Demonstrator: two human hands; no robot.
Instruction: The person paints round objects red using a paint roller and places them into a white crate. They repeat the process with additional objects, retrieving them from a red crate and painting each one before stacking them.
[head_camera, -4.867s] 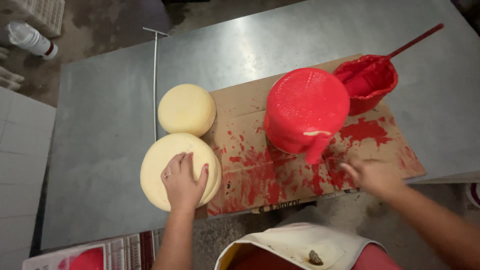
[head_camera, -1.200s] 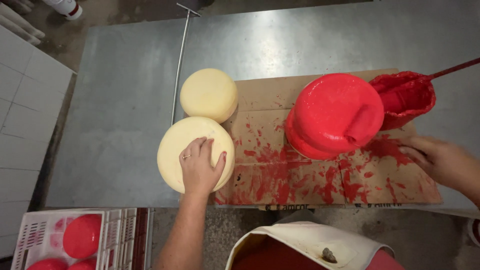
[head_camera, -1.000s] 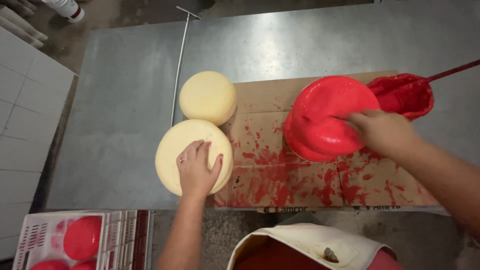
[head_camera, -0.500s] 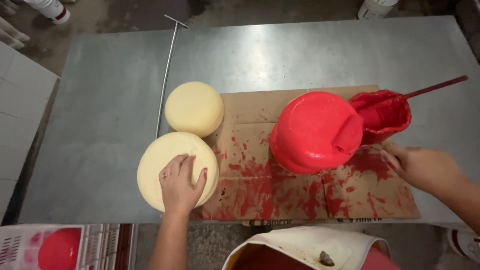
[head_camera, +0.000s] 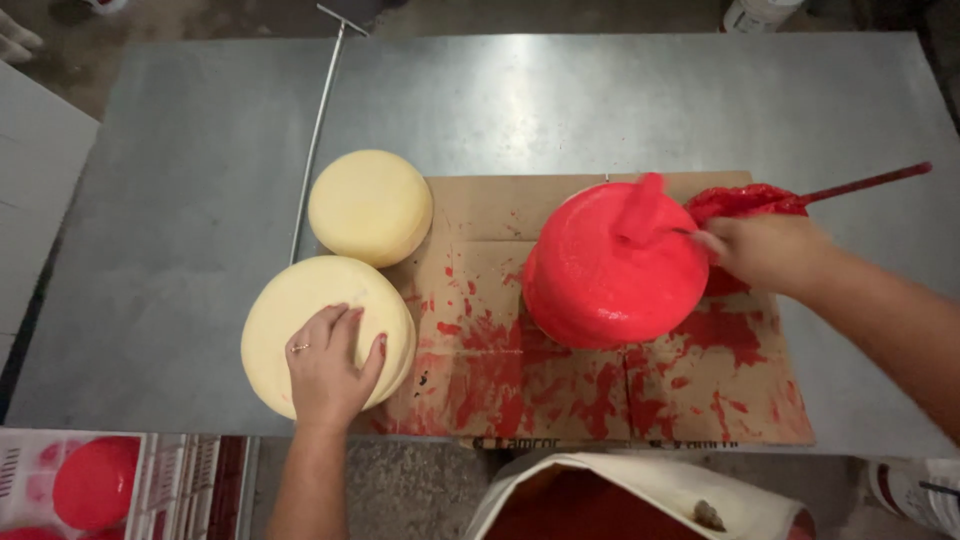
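My left hand (head_camera: 328, 365) lies flat, fingers spread, on top of a large pale yellow cheese wheel (head_camera: 290, 320) at the near left of the metal table (head_camera: 180, 230). A smaller yellow wheel (head_camera: 370, 206) sits just behind it. My right hand (head_camera: 765, 252) grips the handle of a small paint roller (head_camera: 640, 208), coated red, and the roller rests on top of a cheese wheel (head_camera: 610, 275) covered in wet red coating. That red wheel stands on a flat sheet of cardboard (head_camera: 480, 215) smeared with red.
A red-filled paint tray (head_camera: 745, 200) with a red stick (head_camera: 865, 183) lies behind my right hand. A thin metal rod (head_camera: 318, 120) runs along the table's left part. A crate with a red wheel (head_camera: 90, 480) sits low at the left. A white bucket (head_camera: 640, 500) stands below the table edge.
My right hand has come up from the cardboard's right side, taken the roller and set it on the red wheel. My left hand stays on the large yellow wheel.
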